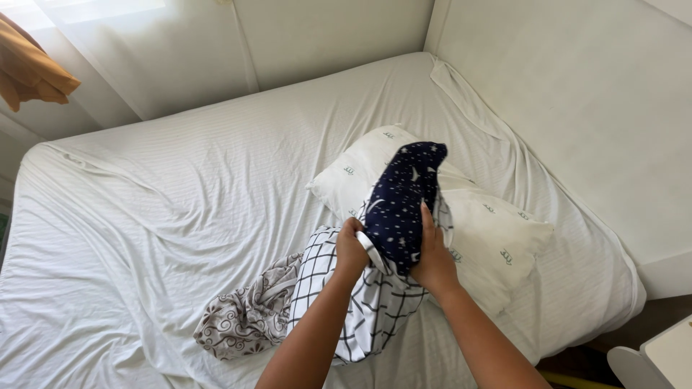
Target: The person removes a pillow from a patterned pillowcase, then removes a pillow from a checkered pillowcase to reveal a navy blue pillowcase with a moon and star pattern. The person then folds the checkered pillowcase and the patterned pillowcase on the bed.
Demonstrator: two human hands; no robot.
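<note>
Upper left corner of frame: an orange-brown cloth (29, 68) hangs in front of a bright, sunlit pale curtain.

Left and centre: a bed (144, 216) covered with a white striped sheet, wrinkled, fills most of the frame. It sits against white padded walls along the top and right edges.

Lower centre-left: a grey swirl-patterned cloth (241, 317) lies bunched on the sheet. It touches the left side of a white cloth with a black grid (375, 302), which hangs down between the two forearms.

Centre: left hand (351, 248), fingers curled and closed, grips the edge of the grid cloth where it meets a dark blue pillow with small white stars (404, 202). The blue pillow stands roughly upright, its top tilted toward upper right, lower end tucked into the grid cloth.

Just right of centre: right hand (434, 256) lies flat against the right side of the blue pillow, fingers extended upward and pressing on it; thumb is hidden, so whether it grips cannot be told.

Right of centre: two white pillows with small grey motifs (497, 238) lie on the bed behind and beside the blue pillow, one overlapping the other.

Lower right corner: part of a pale piece of furniture (663, 356) beside the bed, with a dark floor strip next to it.
</note>
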